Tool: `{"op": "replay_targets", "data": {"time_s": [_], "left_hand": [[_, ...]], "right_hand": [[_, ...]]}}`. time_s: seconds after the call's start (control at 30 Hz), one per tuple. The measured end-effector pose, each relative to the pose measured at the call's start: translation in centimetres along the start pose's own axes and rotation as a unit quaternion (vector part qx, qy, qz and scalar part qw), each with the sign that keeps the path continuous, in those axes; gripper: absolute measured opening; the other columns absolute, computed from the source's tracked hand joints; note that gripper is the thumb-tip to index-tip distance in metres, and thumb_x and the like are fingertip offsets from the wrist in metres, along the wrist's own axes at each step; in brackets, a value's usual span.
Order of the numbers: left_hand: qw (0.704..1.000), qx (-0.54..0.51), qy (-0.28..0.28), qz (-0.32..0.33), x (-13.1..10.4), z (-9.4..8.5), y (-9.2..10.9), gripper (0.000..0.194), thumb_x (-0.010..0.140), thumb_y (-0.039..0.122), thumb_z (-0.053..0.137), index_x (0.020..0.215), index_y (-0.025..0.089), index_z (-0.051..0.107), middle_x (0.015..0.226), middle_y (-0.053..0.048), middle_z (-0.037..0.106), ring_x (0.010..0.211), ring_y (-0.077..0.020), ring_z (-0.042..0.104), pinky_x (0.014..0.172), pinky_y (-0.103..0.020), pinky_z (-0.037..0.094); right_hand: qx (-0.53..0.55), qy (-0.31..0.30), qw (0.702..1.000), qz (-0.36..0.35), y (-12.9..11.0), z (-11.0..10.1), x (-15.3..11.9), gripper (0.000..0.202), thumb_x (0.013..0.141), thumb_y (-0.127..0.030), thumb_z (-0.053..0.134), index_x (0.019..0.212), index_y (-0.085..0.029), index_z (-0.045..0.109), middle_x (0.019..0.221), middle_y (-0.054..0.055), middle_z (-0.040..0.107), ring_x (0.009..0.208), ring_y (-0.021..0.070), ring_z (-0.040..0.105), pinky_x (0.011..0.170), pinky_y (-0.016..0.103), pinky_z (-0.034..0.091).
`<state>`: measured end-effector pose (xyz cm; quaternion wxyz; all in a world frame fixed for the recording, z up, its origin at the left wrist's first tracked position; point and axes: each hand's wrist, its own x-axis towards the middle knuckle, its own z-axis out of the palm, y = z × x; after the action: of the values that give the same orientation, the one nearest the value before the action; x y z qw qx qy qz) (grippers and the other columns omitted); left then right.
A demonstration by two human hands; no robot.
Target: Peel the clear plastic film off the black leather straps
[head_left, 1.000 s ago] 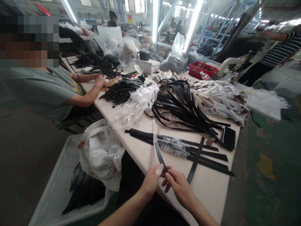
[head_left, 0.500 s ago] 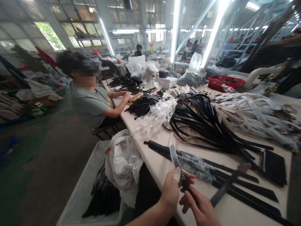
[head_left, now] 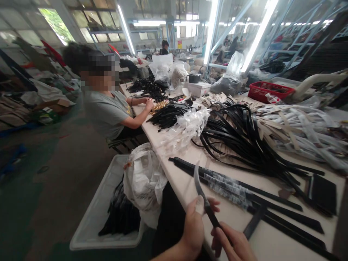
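Observation:
A black strap (head_left: 212,216) with a pale, glossy upper end curves up between my hands. My left hand (head_left: 193,224) is closed on it, with the thumb pressed on the strap below its pale end. Lower down, my right hand (head_left: 233,241) pinches the same strap between thumb and fingers. A dark tail (head_left: 255,221) sticks out beyond the right hand, apparently part of this strap. Just past my hands, flat black strips (head_left: 285,219) lie side by side on the table, some under wrinkled clear film (head_left: 231,188).
Long black straps (head_left: 244,130) heap across the table (head_left: 179,177), beside white film scraps (head_left: 190,127) and wrapped strips (head_left: 307,127). A black flat piece (head_left: 323,194) lies right. A co-worker (head_left: 106,112) sits at left. Below stand a white bin (head_left: 89,217) and a bag (head_left: 145,181).
My right hand has moved down the strap, away from the left, so more strap shows between them. The tail beyond it reaches less far. The whole view has shifted slightly.

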<state>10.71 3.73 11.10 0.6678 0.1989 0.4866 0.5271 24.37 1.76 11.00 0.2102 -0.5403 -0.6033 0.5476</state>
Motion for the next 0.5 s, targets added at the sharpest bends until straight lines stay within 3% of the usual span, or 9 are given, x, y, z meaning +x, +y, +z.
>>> {"op": "replay_targets", "data": {"time_s": [0.1,0.23,0.33,0.5], "left_hand": [[1.000,0.021,-0.010,-0.016,0.0,0.1,-0.4,0.055,0.089,0.062,0.052,0.103,0.012,0.072,0.099,-0.016,0.072,0.078,-0.0226,0.064,0.070,-0.033,0.049],[0.993,0.037,-0.077,-0.087,-1.7,0.0,-3.4,0.060,0.087,0.065,0.054,0.109,0.011,0.070,0.082,-0.011,0.067,0.059,-0.0161,0.054,0.047,-0.026,0.037],[0.984,0.067,-0.129,-0.103,-1.7,-0.6,-4.4,0.055,0.089,0.063,0.052,0.098,0.012,0.070,0.064,-0.004,0.058,0.055,-0.0151,0.050,0.049,-0.026,0.038],[0.975,0.193,-0.113,-0.015,0.8,-1.6,-3.9,0.045,0.095,0.053,0.048,0.072,0.017,0.060,0.064,-0.002,0.059,0.064,-0.0158,0.054,0.063,-0.027,0.042]], "right_hand": [[0.025,0.014,1.000,0.009,-0.1,0.1,-0.4,0.054,0.098,-0.063,0.032,0.085,-0.021,0.063,0.064,0.006,0.070,0.051,0.0195,0.065,0.054,0.027,0.051],[0.045,0.047,0.998,0.018,0.3,-0.1,-0.7,0.048,0.099,-0.057,0.037,0.078,-0.020,0.059,0.068,0.007,0.070,0.055,0.0188,0.066,0.054,0.026,0.051],[0.034,0.028,0.999,0.010,1.0,-0.5,-1.4,0.046,0.100,-0.054,0.039,0.077,-0.020,0.060,0.066,0.006,0.069,0.059,0.0192,0.067,0.060,0.027,0.052],[0.068,0.044,0.993,0.084,1.8,-0.5,-2.4,0.051,0.098,-0.060,0.037,0.086,-0.017,0.062,0.065,0.006,0.069,0.049,0.0171,0.064,0.050,0.025,0.050]]}}
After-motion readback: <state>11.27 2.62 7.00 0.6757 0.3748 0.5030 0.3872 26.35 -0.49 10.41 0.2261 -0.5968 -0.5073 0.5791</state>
